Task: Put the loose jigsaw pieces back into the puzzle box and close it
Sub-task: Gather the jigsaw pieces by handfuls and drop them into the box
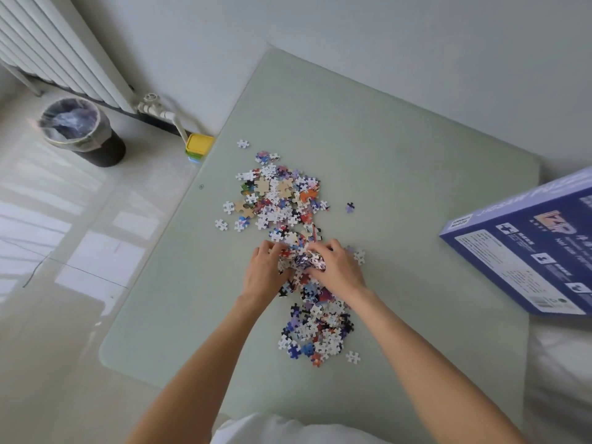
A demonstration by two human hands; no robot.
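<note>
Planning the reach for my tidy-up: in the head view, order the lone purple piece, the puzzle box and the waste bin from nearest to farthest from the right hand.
From the right hand:
1. Lone purple piece, just beyond it on the table.
2. Puzzle box, at the table's right edge.
3. Waste bin, on the floor, far left.

Bright, even daylight, soft overall. Source is up-left: striped sun patches and glare on the glossy pale tiled floor [64, 225], nearly blown out near the left edge. Matte pale-green glass tabletop [368, 155] is evenly lit, no hotspots, only faint soft shadows under the forearms. Wide-angle distortion is strong: the white ribbed radiator [54, 46] and table edges bow and lean toward the corners. Centre is reasonably sharp; print on the blue cardboard puzzle box [528, 251] at right edge is smeared, unreadable. Mild compression softness throughout.
</note>
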